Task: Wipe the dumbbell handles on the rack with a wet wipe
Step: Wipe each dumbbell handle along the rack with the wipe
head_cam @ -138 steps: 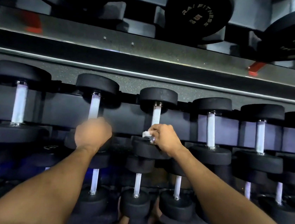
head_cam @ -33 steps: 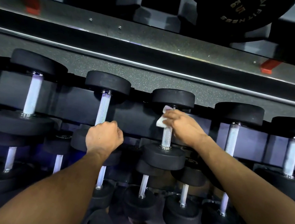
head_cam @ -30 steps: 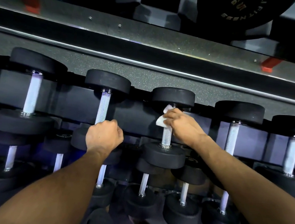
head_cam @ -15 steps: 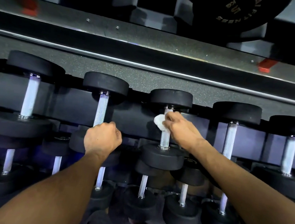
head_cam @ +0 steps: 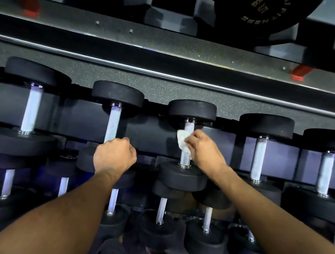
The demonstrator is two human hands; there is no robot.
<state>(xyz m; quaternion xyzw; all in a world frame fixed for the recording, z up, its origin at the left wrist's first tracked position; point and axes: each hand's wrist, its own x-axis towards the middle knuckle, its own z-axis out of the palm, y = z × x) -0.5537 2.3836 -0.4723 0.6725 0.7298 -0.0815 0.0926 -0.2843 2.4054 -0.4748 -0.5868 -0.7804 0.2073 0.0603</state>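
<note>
A row of black dumbbells with knurled silver handles lies on the middle shelf of the rack (head_cam: 168, 70). My right hand (head_cam: 204, 151) holds a white wet wipe (head_cam: 181, 141) against the middle of the handle of the centre dumbbell (head_cam: 186, 159). My left hand (head_cam: 114, 157) is curled round the lower end of the handle of the neighbouring dumbbell (head_cam: 112, 123) on the left. The lower part of that handle is hidden behind the fist.
More dumbbells lie to the left (head_cam: 30, 109) and right (head_cam: 259, 158) on the same shelf. Smaller ones fill the shelf below (head_cam: 161, 210). Large weights (head_cam: 263, 10) sit on the top shelf with red stoppers (head_cam: 299, 73).
Over the last second my right hand slid the wipe down from the top of the centre handle toward its middle. My left hand stayed on the neighbouring handle.
</note>
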